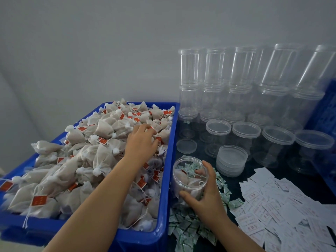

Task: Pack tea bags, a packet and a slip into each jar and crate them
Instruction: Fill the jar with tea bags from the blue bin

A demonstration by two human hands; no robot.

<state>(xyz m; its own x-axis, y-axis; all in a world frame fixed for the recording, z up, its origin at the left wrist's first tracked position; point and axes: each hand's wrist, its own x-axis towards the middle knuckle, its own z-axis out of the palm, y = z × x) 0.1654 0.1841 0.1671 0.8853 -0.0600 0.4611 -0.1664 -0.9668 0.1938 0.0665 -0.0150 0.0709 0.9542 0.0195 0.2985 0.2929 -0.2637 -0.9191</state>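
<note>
Slip (261, 213) print unreadable, blue crate (325, 113) cut off right

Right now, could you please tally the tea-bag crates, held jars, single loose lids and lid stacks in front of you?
Crate of tea bags: 1
Jar held in the right hand: 1
Single loose lid: 1
Stack of lids: 1
Total: 4

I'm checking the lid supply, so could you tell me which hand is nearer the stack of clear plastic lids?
Right. The right hand grips the open jar just beside the stack of clear plastic lids; the left hand is farther, over the blue crate.
</note>
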